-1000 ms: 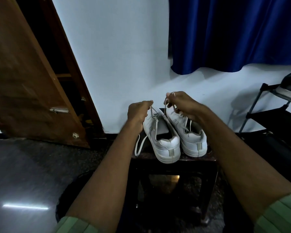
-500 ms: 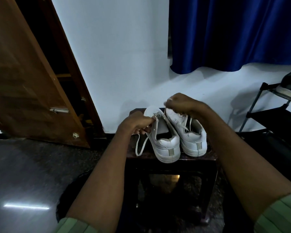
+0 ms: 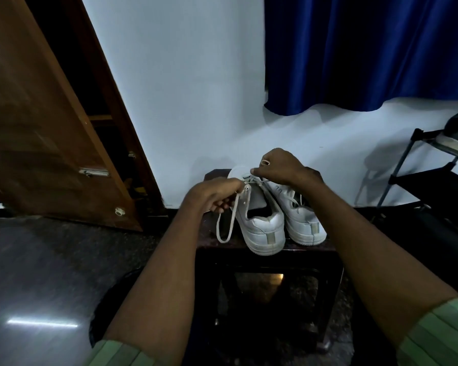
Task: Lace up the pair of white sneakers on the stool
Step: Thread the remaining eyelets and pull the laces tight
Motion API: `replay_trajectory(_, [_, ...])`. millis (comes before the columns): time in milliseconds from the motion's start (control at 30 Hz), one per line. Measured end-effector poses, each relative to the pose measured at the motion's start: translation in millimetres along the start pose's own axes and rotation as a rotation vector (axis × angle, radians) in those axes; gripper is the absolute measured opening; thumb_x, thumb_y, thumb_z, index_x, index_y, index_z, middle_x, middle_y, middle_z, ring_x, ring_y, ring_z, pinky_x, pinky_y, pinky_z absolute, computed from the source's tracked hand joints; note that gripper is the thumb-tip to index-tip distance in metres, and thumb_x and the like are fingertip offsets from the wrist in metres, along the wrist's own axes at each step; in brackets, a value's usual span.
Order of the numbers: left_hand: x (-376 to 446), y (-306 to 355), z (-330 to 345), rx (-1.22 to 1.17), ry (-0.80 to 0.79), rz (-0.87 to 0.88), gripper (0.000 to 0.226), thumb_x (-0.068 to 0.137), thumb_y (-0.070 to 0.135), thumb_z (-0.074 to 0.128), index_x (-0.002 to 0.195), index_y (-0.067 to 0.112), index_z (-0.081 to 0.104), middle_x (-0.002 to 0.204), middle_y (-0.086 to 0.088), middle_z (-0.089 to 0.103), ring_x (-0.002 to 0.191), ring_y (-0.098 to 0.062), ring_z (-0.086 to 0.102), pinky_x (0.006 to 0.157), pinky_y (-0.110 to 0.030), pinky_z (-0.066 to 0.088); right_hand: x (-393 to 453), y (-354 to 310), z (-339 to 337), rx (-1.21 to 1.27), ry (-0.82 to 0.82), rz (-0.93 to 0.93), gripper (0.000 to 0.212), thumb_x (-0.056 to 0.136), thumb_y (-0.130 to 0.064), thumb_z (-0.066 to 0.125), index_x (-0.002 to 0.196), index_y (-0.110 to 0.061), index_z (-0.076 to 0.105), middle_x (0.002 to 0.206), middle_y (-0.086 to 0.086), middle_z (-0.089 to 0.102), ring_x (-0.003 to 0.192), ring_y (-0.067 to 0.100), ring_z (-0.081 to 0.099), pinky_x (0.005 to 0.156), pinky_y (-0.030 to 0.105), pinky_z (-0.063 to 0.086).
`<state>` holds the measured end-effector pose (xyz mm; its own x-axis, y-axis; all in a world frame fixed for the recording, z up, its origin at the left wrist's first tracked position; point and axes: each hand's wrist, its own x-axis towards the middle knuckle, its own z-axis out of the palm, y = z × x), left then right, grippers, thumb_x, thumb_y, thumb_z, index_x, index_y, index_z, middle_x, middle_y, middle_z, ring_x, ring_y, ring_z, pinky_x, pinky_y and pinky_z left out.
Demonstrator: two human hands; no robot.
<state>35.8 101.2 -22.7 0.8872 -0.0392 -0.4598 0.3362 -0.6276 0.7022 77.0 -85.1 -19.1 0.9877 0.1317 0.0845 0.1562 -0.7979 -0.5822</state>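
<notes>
Two white sneakers stand side by side on a dark stool [image 3: 270, 256], heels toward me. Over the left sneaker [image 3: 259, 228] my left hand [image 3: 214, 194] grips one end of the white lace [image 3: 229, 225] at the upper eyelets, and a loop of that lace hangs down the shoe's left side. My right hand [image 3: 280, 167] pinches the other lace end above the tongue, with a bit of lace wrapped over its fingers. The right sneaker [image 3: 302, 220] sits partly under my right wrist, its own lace lying loose in its opening.
A brown wooden door [image 3: 45, 143] leans open at the left. A blue curtain [image 3: 368, 54] hangs on the white wall behind the stool. A black shoe rack [image 3: 434, 180] with a cap on top stands at the right. Dark polished floor surrounds the stool.
My left hand has dropped from above the shoe down to its left eyelets, still holding the lace. My right hand has lowered slightly and stays over the tongue.
</notes>
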Motion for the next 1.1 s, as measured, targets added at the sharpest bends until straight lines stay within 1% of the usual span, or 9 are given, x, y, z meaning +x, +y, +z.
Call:
replay_trajectory(200, [-7, 11, -2, -0.281, 0.008, 0.044, 0.023, 0.079, 0.023, 0.045, 0.057, 0.026, 0.048, 0.074, -0.001, 0.066, 0.054, -0.015, 0.053, 0.049, -0.023, 0.035, 2, 1, -3, -0.039, 0.124, -0.002, 0.03, 0.082, -0.042, 0.076, 0.074, -0.014, 0.07, 0.075, -0.005, 0.065, 0.078, 0.02, 0.064, 0.066, 0.03, 0.041])
replay_trajectory(333, [-10, 13, -3, -0.33, 0.103, 0.138, 0.027, 0.09, 0.022, 0.047, 0.063, 0.025, 0.049, 0.066, 0.003, 0.063, 0.051, -0.012, 0.053, 0.057, -0.027, 0.037, 3, 7, -1, -0.1, 0.127, 0.057, 0.027, 0.082, -0.038, 0.08, 0.08, -0.012, 0.071, 0.083, 0.001, 0.07, 0.09, 0.027, 0.068, 0.074, 0.033, 0.046])
replay_trajectory(400, [-8, 12, -4, -0.35, 0.18, 0.192, 0.023, 0.094, 0.023, 0.053, 0.071, 0.02, 0.055, 0.062, 0.003, 0.058, 0.051, -0.014, 0.05, 0.051, -0.022, 0.038, -3, 6, 0, -0.171, 0.161, 0.116, 0.021, 0.081, -0.031, 0.077, 0.097, -0.019, 0.071, 0.103, 0.0, 0.069, 0.112, 0.03, 0.06, 0.091, 0.04, 0.045])
replay_trajectory(500, [-4, 15, -5, -0.388, 0.273, 0.299, 0.024, 0.098, 0.029, 0.06, 0.079, 0.014, 0.062, 0.058, 0.003, 0.049, 0.049, -0.012, 0.043, 0.047, -0.02, 0.037, -8, -3, -1, -0.113, 0.166, -0.004, 0.051, 0.079, -0.019, 0.074, 0.128, -0.024, 0.063, 0.125, -0.003, 0.065, 0.129, 0.025, 0.045, 0.092, 0.039, 0.033])
replay_trajectory(600, [0, 17, -1, -0.335, 0.331, 0.414, 0.034, 0.101, 0.034, 0.058, 0.081, 0.009, 0.07, 0.059, 0.004, 0.052, 0.049, -0.008, 0.044, 0.053, -0.021, 0.039, -13, -16, -7, 0.52, -0.127, -0.133, 0.04, 0.085, -0.007, 0.072, 0.124, -0.014, 0.068, 0.108, 0.008, 0.078, 0.106, 0.017, 0.071, 0.089, 0.027, 0.052])
replay_trajectory(667, [1, 17, 1, -0.309, 0.352, 0.44, 0.038, 0.101, 0.037, 0.056, 0.08, 0.011, 0.073, 0.059, 0.004, 0.053, 0.057, -0.014, 0.044, 0.059, -0.028, 0.038, -17, -24, -8, 0.598, -0.193, -0.119, 0.025, 0.088, -0.004, 0.068, 0.113, -0.008, 0.073, 0.089, 0.011, 0.077, 0.083, 0.015, 0.073, 0.072, 0.019, 0.052])
replay_trajectory(867, [10, 10, -7, -0.284, 0.502, 0.374, 0.042, 0.101, 0.041, 0.058, 0.065, 0.019, 0.063, 0.04, 0.015, 0.05, 0.053, -0.011, 0.047, 0.066, -0.03, 0.036, -12, -16, -8, 0.811, 0.208, 0.184, 0.017, 0.095, -0.005, 0.059, 0.086, -0.005, 0.075, 0.064, 0.004, 0.06, 0.053, 0.014, 0.057, 0.051, 0.022, 0.042])
replay_trajectory(1000, [10, 10, -6, -0.171, 0.545, 0.45, 0.037, 0.102, 0.042, 0.059, 0.077, 0.018, 0.073, 0.047, 0.013, 0.056, 0.053, -0.006, 0.048, 0.063, -0.029, 0.036, -7, -9, -8, 0.598, 0.114, -0.044, 0.013, 0.092, -0.026, 0.075, 0.099, -0.015, 0.074, 0.083, 0.001, 0.075, 0.075, 0.014, 0.07, 0.067, 0.025, 0.054])
replay_trajectory(1100, [9, 13, 0, -0.066, 0.552, 0.519, 0.04, 0.102, 0.043, 0.058, 0.083, 0.015, 0.078, 0.06, -0.001, 0.062, 0.055, -0.014, 0.048, 0.062, -0.031, 0.038, -10, -13, -4, 0.422, -0.032, -0.202, 0.013, 0.095, -0.028, 0.073, 0.092, -0.016, 0.079, 0.075, 0.001, 0.075, 0.067, 0.008, 0.065, 0.068, 0.026, 0.05])
